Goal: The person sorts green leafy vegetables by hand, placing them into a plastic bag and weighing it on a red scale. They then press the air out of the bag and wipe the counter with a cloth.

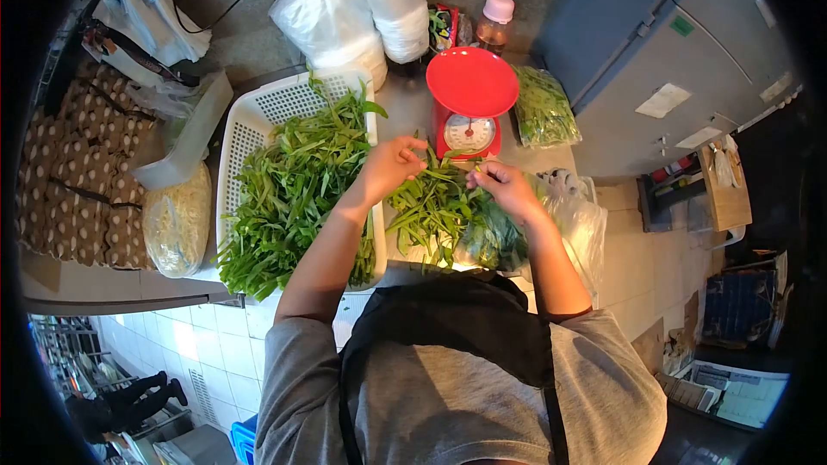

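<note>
My left hand (392, 170) hovers over the left edge of a loose pile of long-leafed greens (424, 215), its fingers loosely curled and apart, with nothing visible in them. Across the pile, my right hand (506, 189) is closed in a pinch on a small green stem (476, 170), mostly hidden by the fingers. A white perforated basket (226, 181) heaped with similar leafy greens (297, 181) stands left of my left forearm. Just beyond both hands is a red dial scale (472, 95) with a round pan on top.
Bagged greens (547, 108) lie right of the scale, and a clear plastic bag (581, 228) sits by my right forearm. White plastic bag rolls (332, 17) and a pink-capped bottle (495, 24) stand at the back. Egg trays (82, 181) are stacked far left. Another person (121, 409) is at lower left.
</note>
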`<action>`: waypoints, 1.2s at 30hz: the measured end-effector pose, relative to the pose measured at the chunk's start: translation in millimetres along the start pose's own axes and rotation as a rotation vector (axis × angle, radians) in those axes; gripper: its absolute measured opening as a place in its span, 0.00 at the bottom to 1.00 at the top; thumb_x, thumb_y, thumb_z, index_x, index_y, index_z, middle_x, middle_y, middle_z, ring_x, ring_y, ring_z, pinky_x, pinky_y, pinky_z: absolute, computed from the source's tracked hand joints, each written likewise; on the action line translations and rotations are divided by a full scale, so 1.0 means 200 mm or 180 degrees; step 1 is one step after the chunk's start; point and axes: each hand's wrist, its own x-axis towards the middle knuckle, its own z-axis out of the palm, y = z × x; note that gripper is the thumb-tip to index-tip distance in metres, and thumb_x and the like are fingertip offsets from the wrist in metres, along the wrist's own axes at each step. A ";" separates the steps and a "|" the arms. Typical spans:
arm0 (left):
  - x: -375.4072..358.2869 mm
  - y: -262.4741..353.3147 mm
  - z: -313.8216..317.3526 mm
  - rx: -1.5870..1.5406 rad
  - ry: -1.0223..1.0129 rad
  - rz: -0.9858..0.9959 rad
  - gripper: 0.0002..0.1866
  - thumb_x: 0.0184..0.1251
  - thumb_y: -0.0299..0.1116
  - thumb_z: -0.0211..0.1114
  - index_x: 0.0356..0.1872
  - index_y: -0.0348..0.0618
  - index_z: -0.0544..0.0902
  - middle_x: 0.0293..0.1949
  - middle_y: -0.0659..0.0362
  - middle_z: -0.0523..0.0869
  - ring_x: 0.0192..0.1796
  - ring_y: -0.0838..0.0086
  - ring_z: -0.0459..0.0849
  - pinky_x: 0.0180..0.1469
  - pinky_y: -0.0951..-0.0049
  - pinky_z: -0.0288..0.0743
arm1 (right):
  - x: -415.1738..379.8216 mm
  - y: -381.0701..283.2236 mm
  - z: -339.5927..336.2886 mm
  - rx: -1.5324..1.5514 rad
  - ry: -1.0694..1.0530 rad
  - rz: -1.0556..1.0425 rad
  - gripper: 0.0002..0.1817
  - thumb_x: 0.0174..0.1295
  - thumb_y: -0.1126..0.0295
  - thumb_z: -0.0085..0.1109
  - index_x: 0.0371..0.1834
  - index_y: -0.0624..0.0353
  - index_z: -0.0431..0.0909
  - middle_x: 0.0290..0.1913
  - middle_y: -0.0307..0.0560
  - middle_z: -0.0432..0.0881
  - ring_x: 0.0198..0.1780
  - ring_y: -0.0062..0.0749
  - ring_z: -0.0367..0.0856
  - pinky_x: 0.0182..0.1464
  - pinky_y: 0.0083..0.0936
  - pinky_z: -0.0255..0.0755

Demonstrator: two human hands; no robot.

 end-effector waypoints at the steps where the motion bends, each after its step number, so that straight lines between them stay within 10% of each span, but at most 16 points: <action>1: -0.01 0.02 0.00 0.0227 -0.0005 0.0036 0.16 0.59 0.22 0.64 0.49 0.39 0.79 0.32 0.62 0.81 0.32 0.81 0.80 0.38 0.81 0.74 | -0.02 0.01 -0.01 -0.0046 0.0096 0.0159 0.10 0.66 0.66 0.56 0.38 0.62 0.81 0.39 0.40 0.84 0.41 0.22 0.78 0.50 0.20 0.68; 10: -0.04 0.09 -0.01 -0.0077 0.0160 0.0520 0.11 0.58 0.20 0.65 0.43 0.38 0.81 0.34 0.62 0.81 0.36 0.82 0.79 0.41 0.82 0.74 | 0.01 0.20 -0.36 0.2648 0.1292 0.0854 0.07 0.69 0.66 0.48 0.40 0.57 0.74 0.36 0.48 0.82 0.27 0.28 0.77 0.29 0.26 0.73; 13: -0.08 0.13 0.02 -0.0006 0.0064 0.0467 0.10 0.58 0.21 0.65 0.42 0.38 0.81 0.33 0.63 0.81 0.34 0.83 0.78 0.40 0.83 0.74 | 0.02 0.24 -0.36 0.2451 0.0920 0.1218 0.09 0.69 0.65 0.47 0.39 0.58 0.74 0.34 0.49 0.82 0.22 0.28 0.73 0.28 0.23 0.73; 18: -0.14 0.15 0.01 0.0487 0.0015 0.0633 0.09 0.58 0.23 0.67 0.40 0.37 0.81 0.29 0.66 0.80 0.31 0.86 0.76 0.36 0.85 0.72 | -0.18 -0.04 -0.52 0.2884 0.0067 0.0020 0.10 0.66 0.69 0.51 0.42 0.64 0.77 0.36 0.50 0.83 0.31 0.32 0.82 0.38 0.30 0.79; 22: -0.14 0.18 0.04 0.0255 -0.0106 0.0751 0.10 0.56 0.26 0.70 0.38 0.39 0.81 0.25 0.66 0.78 0.27 0.86 0.73 0.32 0.84 0.69 | -0.24 -0.10 -0.62 0.0726 0.0538 0.0216 0.09 0.58 0.75 0.52 0.31 0.67 0.82 0.49 0.58 0.81 0.43 0.40 0.83 0.49 0.37 0.76; 25: -0.14 0.25 0.08 0.0371 -0.0300 0.0743 0.10 0.56 0.28 0.71 0.38 0.40 0.81 0.24 0.67 0.78 0.26 0.87 0.71 0.29 0.84 0.68 | -0.33 -0.11 -0.64 0.1414 -0.0164 -0.0539 0.10 0.57 0.75 0.53 0.35 0.67 0.83 0.46 0.55 0.83 0.42 0.34 0.83 0.44 0.29 0.76; 30: -0.09 0.26 0.19 -0.0052 -0.0513 0.0759 0.11 0.56 0.27 0.71 0.39 0.41 0.80 0.24 0.67 0.77 0.27 0.87 0.71 0.30 0.84 0.68 | -0.35 0.00 -0.69 0.0747 0.1032 0.0794 0.10 0.57 0.71 0.53 0.33 0.67 0.80 0.29 0.48 0.84 0.22 0.26 0.78 0.25 0.26 0.69; 36: 0.00 0.29 0.32 -0.0177 -0.0362 0.0869 0.12 0.57 0.26 0.70 0.41 0.40 0.80 0.25 0.67 0.76 0.27 0.88 0.71 0.31 0.85 0.67 | -0.17 0.31 -0.44 -0.2091 0.1726 0.1377 0.21 0.56 0.54 0.57 0.40 0.63 0.81 0.39 0.58 0.83 0.40 0.45 0.84 0.42 0.38 0.76</action>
